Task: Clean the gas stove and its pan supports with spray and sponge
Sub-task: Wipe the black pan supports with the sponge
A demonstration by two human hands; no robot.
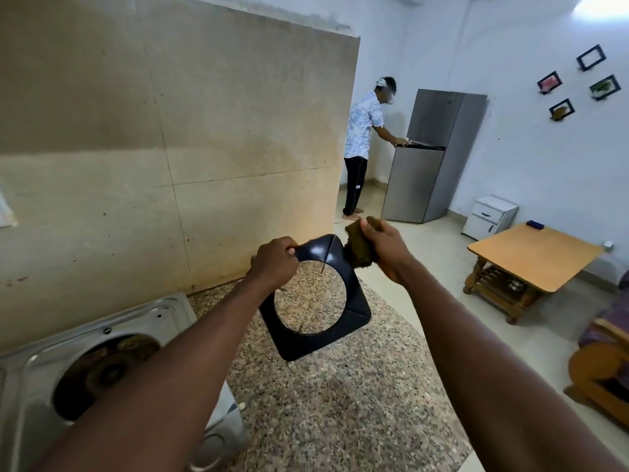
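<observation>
Nearest to me, one stainless gas stove [149,315] is sitting at the lower left, showing a single burner [109,366] with no support over it. One speckled granite countertop [340,420] is running away from the stove's right side.

Both arms are reaching out over that counter, and the hands are sharing one black pan support [357,311], a square plate with a round hole. Being square, it is showing no long axis. It is hanging corner-down, one corner pointing at the granite and the opposite one pointing up and away, its face tilting toward the camera. I am counting two thin prongs poking into the hole. I cannot tell whether the low corner is touching the counter.

The left hand [274,264] is gripping the upper left edge, fingers curling tight around it. The right hand [388,247] is squeezing one olive-brown sponge [359,255], fingers and thumb closing on it and pressing it against the upper right edge.

Further off, one beige tiled wall [170,131] is standing behind the counter. Beyond it, one other person [360,131] is bending at one grey refrigerator [432,158]. One white cabinet [490,216] and one wooden table [534,257] are standing to the right, and four small picture frames [590,57] are hanging on the far wall.
</observation>
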